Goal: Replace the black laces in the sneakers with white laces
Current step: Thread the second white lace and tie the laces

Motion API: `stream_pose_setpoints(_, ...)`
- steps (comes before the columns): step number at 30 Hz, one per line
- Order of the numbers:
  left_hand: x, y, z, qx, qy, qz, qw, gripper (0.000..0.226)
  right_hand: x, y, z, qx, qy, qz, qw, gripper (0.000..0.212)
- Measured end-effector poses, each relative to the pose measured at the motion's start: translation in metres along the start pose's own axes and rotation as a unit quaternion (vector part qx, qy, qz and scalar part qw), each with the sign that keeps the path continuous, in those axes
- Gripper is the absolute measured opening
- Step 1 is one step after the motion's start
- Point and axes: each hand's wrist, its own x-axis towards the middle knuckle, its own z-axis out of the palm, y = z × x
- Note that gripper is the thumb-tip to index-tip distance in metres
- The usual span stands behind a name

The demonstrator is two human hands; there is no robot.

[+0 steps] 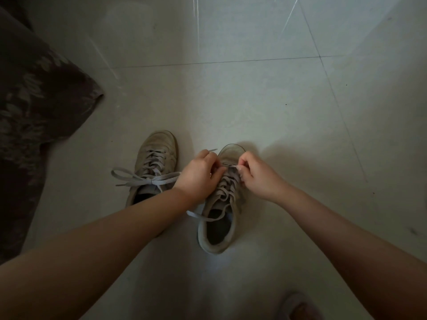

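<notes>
Two pale sneakers stand side by side on the tiled floor, toes pointing away from me. The left sneaker [154, 158] carries a white lace tied in a bow [141, 179]. The right sneaker [221, 204] is threaded with a white lace [225, 192], with a loose end [203, 217] trailing over its opening. My left hand [198, 174] pinches the lace near the toe end, and a lace tip [211, 150] sticks out above its fingers. My right hand [257, 175] pinches the lace on the other side of the same eyelets. No black lace shows.
A dark floral fabric [34, 107], like a cushion or bedding, fills the left edge. Pale floor tiles [254, 100] stretch ahead and to the right. Part of a slipper or foot [298, 307] shows at the bottom edge.
</notes>
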Motion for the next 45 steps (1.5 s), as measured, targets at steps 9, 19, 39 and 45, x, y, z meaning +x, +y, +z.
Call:
stream_pose_setpoints(9,-0.007,-0.011,-0.011,0.016,-0.019,0.052,0.998,0.018,-0.004,-0.004,-0.001,0.113,0.057,0.049,0.991,0.016)
stream_pose_setpoints(19,0.013,0.008,-0.027,0.103,-0.134,0.025,0.985,0.015,-0.026,0.002,0.020,-0.005,0.115,-0.001,0.993,0.012)
stream_pose_setpoints(39,0.004,0.002,-0.025,0.048,-0.161,-0.086,0.982,0.006,-0.019,0.000,0.016,-0.031,0.082,0.022,0.996,0.008)
stream_pose_setpoints(45,-0.012,-0.001,-0.033,0.013,-0.111,0.005,0.994,0.007,-0.037,0.002,0.019,-0.005,0.162,-0.038,0.986,0.012)
